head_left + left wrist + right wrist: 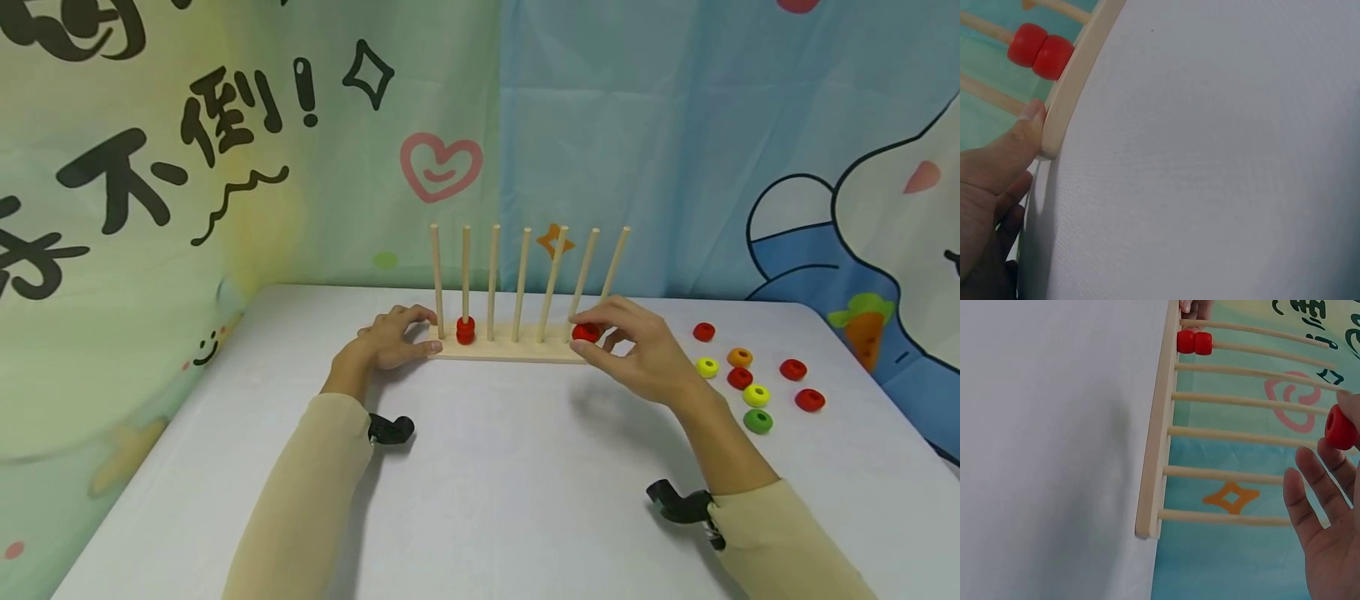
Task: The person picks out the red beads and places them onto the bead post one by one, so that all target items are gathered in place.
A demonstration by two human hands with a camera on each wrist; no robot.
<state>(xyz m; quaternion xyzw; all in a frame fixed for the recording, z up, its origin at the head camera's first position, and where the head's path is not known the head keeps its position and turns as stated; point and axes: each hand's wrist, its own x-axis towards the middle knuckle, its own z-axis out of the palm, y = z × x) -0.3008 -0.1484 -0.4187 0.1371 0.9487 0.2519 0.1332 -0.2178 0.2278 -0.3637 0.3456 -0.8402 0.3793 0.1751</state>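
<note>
A wooden peg stand with several upright pegs stands on the white table. My left hand grips its left end, the thumb at the front edge of the base and the index finger behind. Two red beads are stacked on the second peg from the left, down at the base. Between the thumb and fingertips of my right hand is a red bead, its hole showing in the right wrist view. This hand is raised in front of the stand's right-hand pegs, and its other fingers are spread.
Loose beads lie on the table right of the stand: several red beads, two yellow beads, an orange bead and a green bead. A printed cloth backdrop hangs behind the table.
</note>
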